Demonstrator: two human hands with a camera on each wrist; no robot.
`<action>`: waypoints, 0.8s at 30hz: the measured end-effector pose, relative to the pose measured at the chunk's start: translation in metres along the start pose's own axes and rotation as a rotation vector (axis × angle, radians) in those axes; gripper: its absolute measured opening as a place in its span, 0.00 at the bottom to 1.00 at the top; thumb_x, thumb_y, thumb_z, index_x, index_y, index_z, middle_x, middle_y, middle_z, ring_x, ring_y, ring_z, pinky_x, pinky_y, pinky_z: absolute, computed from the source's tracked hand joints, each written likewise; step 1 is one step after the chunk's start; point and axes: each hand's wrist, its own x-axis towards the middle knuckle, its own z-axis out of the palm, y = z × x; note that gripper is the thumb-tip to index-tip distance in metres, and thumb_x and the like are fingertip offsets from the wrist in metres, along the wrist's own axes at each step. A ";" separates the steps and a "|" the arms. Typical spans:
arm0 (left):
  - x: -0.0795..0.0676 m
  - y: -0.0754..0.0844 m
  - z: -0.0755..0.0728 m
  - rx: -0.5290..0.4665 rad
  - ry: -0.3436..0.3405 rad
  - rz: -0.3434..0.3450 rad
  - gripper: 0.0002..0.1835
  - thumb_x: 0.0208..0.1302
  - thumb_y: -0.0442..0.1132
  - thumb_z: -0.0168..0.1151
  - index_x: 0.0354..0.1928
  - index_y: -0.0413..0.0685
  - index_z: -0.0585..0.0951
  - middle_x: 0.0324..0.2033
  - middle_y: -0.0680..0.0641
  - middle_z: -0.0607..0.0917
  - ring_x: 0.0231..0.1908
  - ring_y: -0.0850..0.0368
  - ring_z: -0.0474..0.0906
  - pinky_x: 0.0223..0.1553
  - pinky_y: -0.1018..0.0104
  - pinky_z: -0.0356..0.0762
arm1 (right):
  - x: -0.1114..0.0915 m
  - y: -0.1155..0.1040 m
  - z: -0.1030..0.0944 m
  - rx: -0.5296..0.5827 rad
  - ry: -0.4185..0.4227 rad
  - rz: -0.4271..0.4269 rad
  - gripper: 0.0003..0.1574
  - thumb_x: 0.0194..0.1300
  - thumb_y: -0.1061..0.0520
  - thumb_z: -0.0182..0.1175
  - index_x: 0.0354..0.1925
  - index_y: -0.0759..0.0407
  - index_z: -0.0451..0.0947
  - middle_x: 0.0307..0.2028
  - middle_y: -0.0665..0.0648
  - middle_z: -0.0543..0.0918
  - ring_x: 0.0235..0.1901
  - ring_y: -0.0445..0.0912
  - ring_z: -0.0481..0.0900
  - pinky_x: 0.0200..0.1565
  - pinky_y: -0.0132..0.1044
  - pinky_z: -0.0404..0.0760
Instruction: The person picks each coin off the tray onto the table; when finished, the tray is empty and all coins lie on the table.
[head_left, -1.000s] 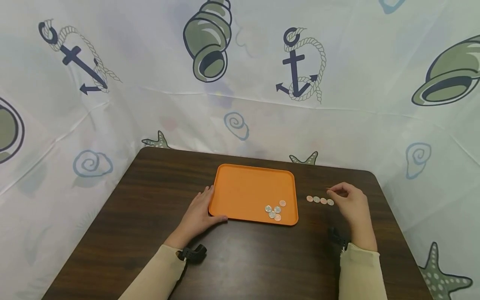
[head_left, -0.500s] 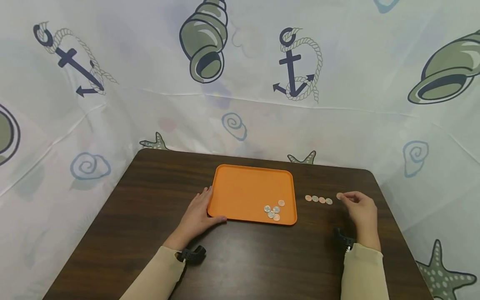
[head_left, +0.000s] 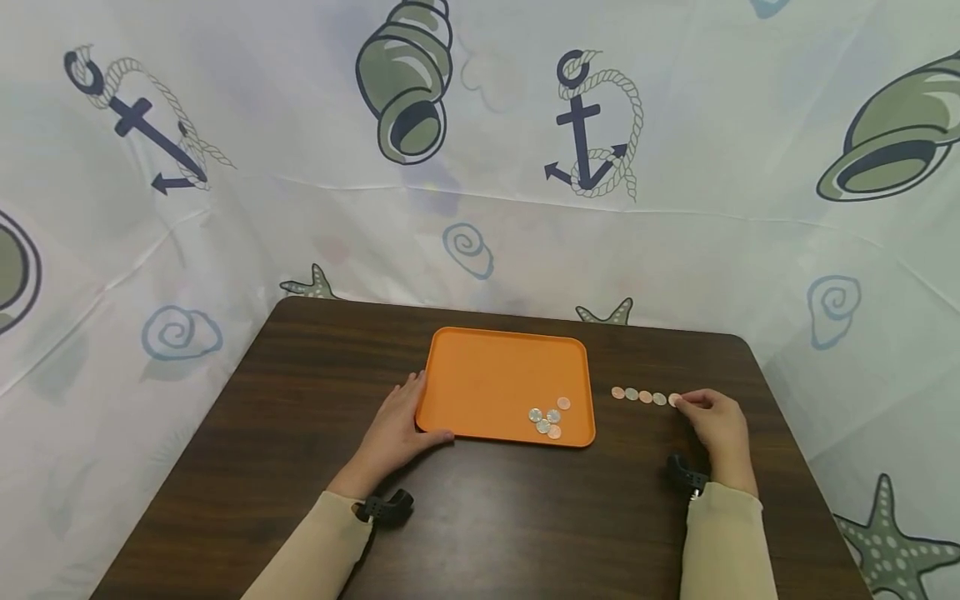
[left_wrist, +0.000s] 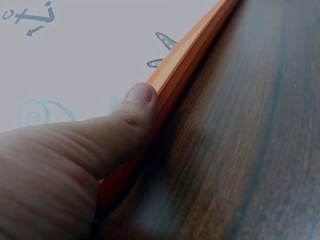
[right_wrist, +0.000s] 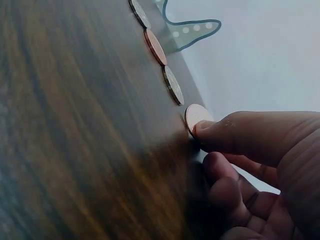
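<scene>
My right hand [head_left: 718, 425] pinches a copper-coloured coin [right_wrist: 196, 116] between thumb and fingers, at the right end of a row on the table. The right wrist view shows the coin tilted, with a narrow gap to the silver coin [right_wrist: 173, 86] beside it. A copper coin [right_wrist: 155, 47] comes before that one, and the row alternates copper and silver. At the front left corner of an orange tray [head_left: 487, 367], my left hand [head_left: 397, 433] rests with its thumb [left_wrist: 137, 107] along the front rim and fingers along the left side.
Several coins lie loose in the tray's front right, among them a silver coin [head_left: 535, 415] and a copper coin [head_left: 564, 403]. The dark wooden table [head_left: 525, 517] ends at a patterned cloth backdrop [head_left: 300, 225].
My right hand first moved right with the copper coin, then brought it down and slightly left to the row's right end. The left hand stays at the tray.
</scene>
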 end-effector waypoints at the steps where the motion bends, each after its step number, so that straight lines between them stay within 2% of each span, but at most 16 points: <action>1: 0.000 0.000 0.000 -0.003 0.000 -0.001 0.68 0.60 0.69 0.78 0.89 0.43 0.52 0.87 0.40 0.59 0.88 0.43 0.49 0.88 0.38 0.45 | 0.000 0.000 0.000 0.001 -0.002 0.000 0.30 0.76 0.41 0.69 0.57 0.67 0.86 0.51 0.68 0.88 0.47 0.56 0.81 0.43 0.42 0.76; 14: 0.000 0.000 0.000 0.001 -0.010 -0.007 0.68 0.59 0.69 0.79 0.89 0.43 0.51 0.87 0.40 0.59 0.88 0.44 0.49 0.88 0.38 0.45 | 0.000 0.002 0.002 -0.006 0.025 -0.019 0.28 0.74 0.41 0.72 0.53 0.64 0.87 0.38 0.57 0.89 0.37 0.49 0.78 0.36 0.38 0.74; 21: 0.000 0.000 -0.001 -0.002 -0.003 -0.004 0.69 0.59 0.69 0.78 0.89 0.43 0.51 0.87 0.41 0.58 0.88 0.44 0.49 0.88 0.38 0.44 | 0.002 0.002 0.003 0.028 0.015 0.004 0.23 0.77 0.45 0.68 0.55 0.63 0.86 0.33 0.52 0.84 0.30 0.46 0.76 0.28 0.37 0.76; 24: 0.000 0.000 0.000 -0.002 -0.005 -0.005 0.69 0.59 0.69 0.78 0.89 0.43 0.51 0.87 0.41 0.59 0.88 0.44 0.49 0.88 0.38 0.44 | 0.002 0.001 0.003 0.060 0.009 0.026 0.22 0.79 0.47 0.65 0.57 0.63 0.85 0.33 0.53 0.83 0.29 0.45 0.77 0.26 0.37 0.78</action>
